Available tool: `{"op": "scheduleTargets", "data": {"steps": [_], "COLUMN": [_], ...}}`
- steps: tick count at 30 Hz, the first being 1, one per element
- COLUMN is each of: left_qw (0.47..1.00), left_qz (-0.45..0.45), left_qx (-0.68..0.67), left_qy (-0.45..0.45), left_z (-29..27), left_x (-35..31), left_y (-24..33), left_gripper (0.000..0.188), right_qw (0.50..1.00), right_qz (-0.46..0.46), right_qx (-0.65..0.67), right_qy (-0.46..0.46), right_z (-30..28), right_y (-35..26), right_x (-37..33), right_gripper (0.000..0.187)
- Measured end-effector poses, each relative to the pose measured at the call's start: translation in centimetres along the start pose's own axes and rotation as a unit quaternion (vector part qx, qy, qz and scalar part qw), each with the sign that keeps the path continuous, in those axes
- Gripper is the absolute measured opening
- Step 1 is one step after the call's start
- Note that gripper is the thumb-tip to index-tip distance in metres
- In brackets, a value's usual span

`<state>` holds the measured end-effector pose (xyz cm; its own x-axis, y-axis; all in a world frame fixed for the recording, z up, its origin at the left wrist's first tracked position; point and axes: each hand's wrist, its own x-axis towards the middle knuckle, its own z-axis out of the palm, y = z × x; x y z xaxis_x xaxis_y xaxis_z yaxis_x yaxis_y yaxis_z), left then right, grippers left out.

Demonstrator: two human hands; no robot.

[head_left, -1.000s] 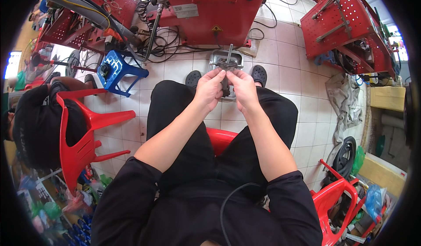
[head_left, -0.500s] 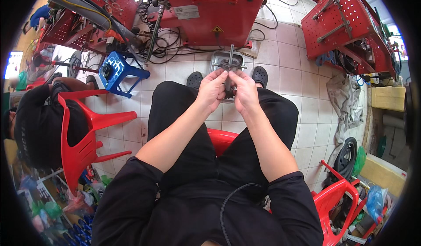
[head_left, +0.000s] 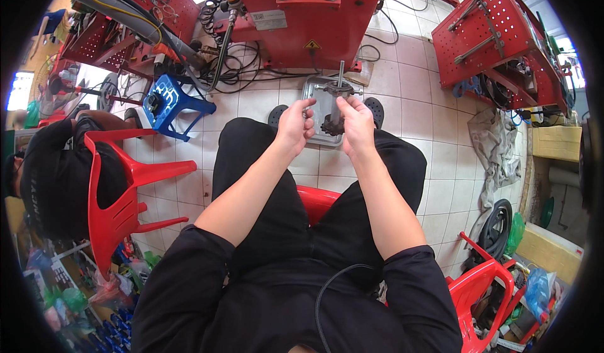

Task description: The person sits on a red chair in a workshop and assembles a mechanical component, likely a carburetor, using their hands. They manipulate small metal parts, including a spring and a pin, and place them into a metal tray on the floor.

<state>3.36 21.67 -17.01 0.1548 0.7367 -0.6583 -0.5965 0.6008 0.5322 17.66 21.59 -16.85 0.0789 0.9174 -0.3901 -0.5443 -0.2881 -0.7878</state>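
Note:
Over the floor between my knees, my right hand (head_left: pixel 358 121) grips a metal puller (head_left: pixel 340 89) by its side. A threaded rod stands up out of the puller's top, and a dark toothed part (head_left: pixel 330 125) sits at its lower end. My left hand (head_left: pixel 296 124) is held apart from the puller, to its left. Its fingers are curled and pinched around something small and metallic, too small to name. Beneath the puller, a clear plastic tray (head_left: pixel 308 91) rests on the tiles, partly covered by my hands and the tool.
A large red machine (head_left: pixel 308 26) stands ahead, with black cables on the floor. At left are a blue stool (head_left: pixel 179 108), a red chair (head_left: pixel 119 177) and a seated person in black (head_left: pixel 53 177). Red perforated racks (head_left: pixel 478 32) and another red chair (head_left: pixel 481 296) are at right.
My hands have parted; before, their fingertips met over the puller. My left hand has drawn back left, while the right has shifted slightly right with the puller, leaving its dark lower end exposed.

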Motion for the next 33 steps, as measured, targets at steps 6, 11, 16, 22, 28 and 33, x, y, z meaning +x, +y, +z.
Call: {"op": "scheduleTargets", "data": {"steps": [6, 11, 16, 22, 28, 33], "left_qw": [0.978, 0.968, 0.944, 0.892, 0.847, 0.823], "left_qz": [0.197, 0.228, 0.28, 0.367, 0.404, 0.421], "left_qx": [0.016, 0.011, 0.176, 0.254, 0.339, 0.378], "left_qy": [-0.061, -0.102, -0.015, -0.073, -0.062, -0.045], "left_z": [0.8, 2.4, 2.4, 2.1, 2.4, 2.7], "left_x": [0.3, -0.7, -0.9, -0.1, -0.3, -0.8], "left_y": [-0.3, 0.2, 0.5, -0.2, -0.3, -0.2], "left_gripper": [0.03, 0.027, 0.026, 0.03, 0.034, 0.034], "right_qw": [0.999, 0.998, 0.999, 0.998, 0.997, 0.997], "right_qz": [0.011, 0.046, 0.035, 0.032, 0.015, 0.004], "right_qx": [-0.019, -0.035, -0.034, -0.046, -0.071, -0.073], "right_qy": [0.033, 0.015, 0.005, -0.004, 0.003, 0.012], "right_z": [-1.2, -0.6, 0.0, -0.3, -0.7, -0.4], "right_y": [0.9, 0.5, 0.3, 0.8, 1.2, 1.3], "right_x": [1.3, 1.0, 0.6, 0.9, 1.1, 0.9], "right_gripper": [0.01, 0.01, 0.009, 0.012, 0.012, 0.013]}}
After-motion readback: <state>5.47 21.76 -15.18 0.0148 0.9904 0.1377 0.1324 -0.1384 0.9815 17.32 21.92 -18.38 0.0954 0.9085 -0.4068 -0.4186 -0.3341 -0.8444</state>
